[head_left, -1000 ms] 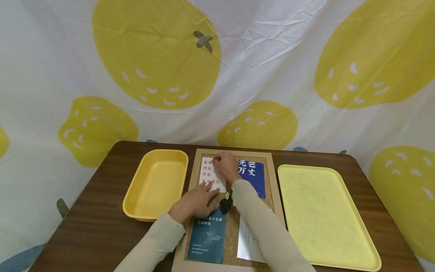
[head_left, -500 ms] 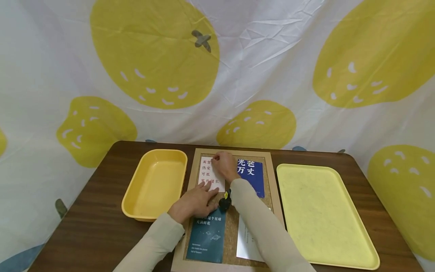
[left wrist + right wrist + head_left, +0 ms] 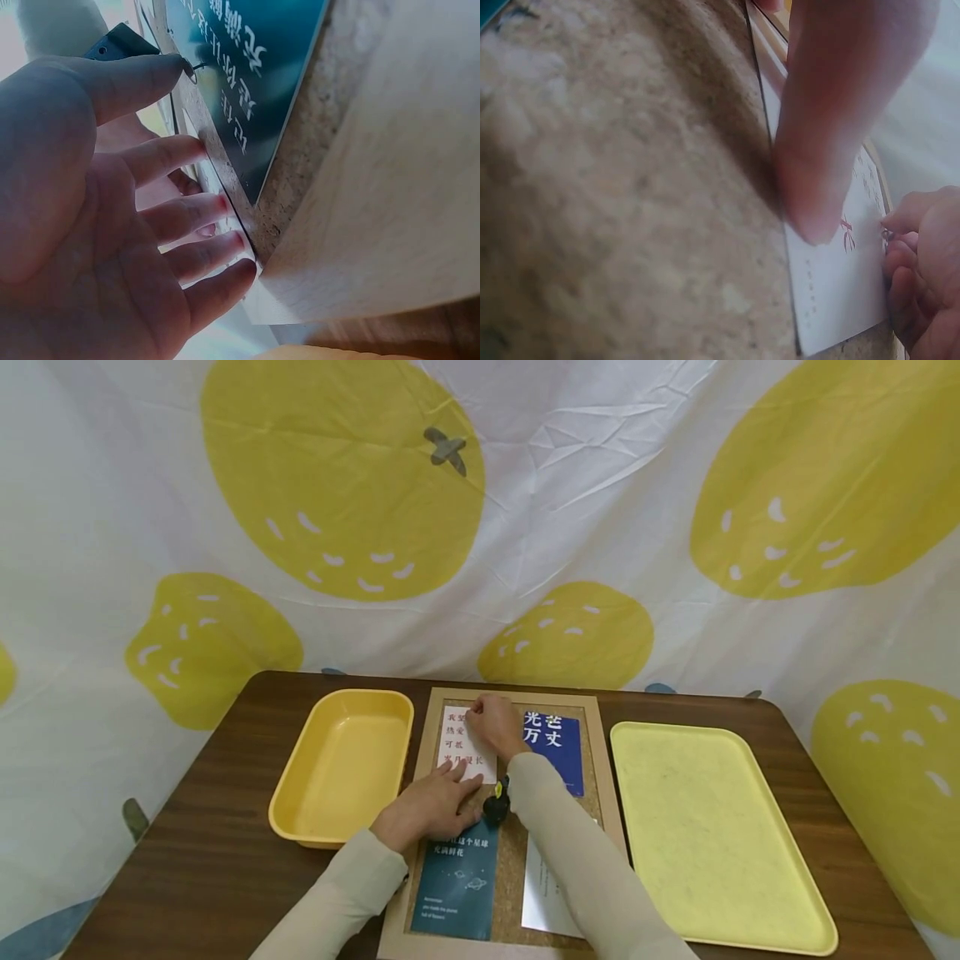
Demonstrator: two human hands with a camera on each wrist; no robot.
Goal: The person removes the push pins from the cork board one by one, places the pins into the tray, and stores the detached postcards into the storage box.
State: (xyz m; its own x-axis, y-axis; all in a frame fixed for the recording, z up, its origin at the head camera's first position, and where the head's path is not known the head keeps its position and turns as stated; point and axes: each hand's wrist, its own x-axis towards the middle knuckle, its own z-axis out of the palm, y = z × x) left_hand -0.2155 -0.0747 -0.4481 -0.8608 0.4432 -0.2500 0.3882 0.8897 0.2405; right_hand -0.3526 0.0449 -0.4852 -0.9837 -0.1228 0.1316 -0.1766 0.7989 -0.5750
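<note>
White card [image 3: 453, 739] with red characters lies in the upper left part of a framed cork board [image 3: 510, 877], in the head view. The left hand [image 3: 431, 806] rests its spread fingers on the card's lower end, while the right hand [image 3: 498, 725] works at its top edge, fingertips drawn together. A blue card [image 3: 558, 760] sits right of it, a teal card [image 3: 453, 893] below, and a second white card [image 3: 543, 893] is partly under the right sleeve [image 3: 577, 843]. A yellow basin [image 3: 341, 768] stands left of the board and a pale yellow tray [image 3: 720, 835] right of it, on a dark wooden table [image 3: 187, 843] before a fruit-printed curtain [image 3: 525, 510].

From the left wrist, the fingers of the left hand are straight and apart, and the thumb tip is beside a thin metal loop [image 3: 196, 75] by the teal card (whether they touch, I cannot tell).

In the right wrist view, a blurred finger of the left hand presses the white card near its edge; farther off, the right hand pinches a small shiny piece [image 3: 886, 234] at the opposite edge (too small to make out fully).
</note>
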